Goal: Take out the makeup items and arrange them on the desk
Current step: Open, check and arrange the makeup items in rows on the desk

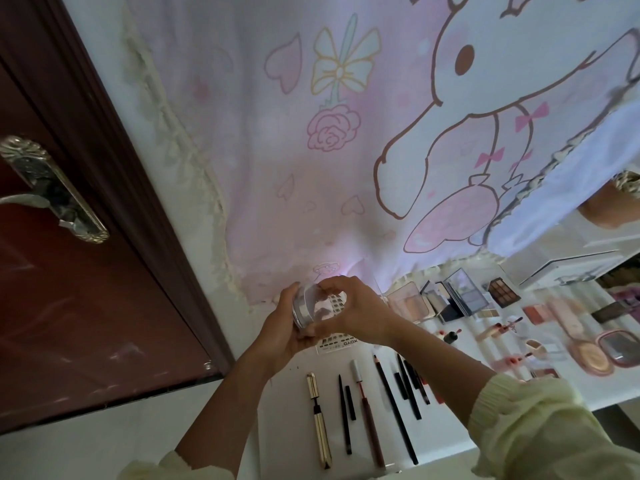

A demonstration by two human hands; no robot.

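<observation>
Both hands, left [284,325] and right [356,311], are raised above the desk [304,403], fingers curled around a clear jar [317,308] held between them.

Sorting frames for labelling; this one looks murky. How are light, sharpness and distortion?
Head view, light: it glows through the pink cartoon-print curtain, leaving the left hand and right hand, gripping the silver-banded clear round jar, dim; head view, focus: the black pencil on the white desk is sharp, the round pink compact at right smeared; head view, distortion: the wide lens slants the dark red door.
</observation>
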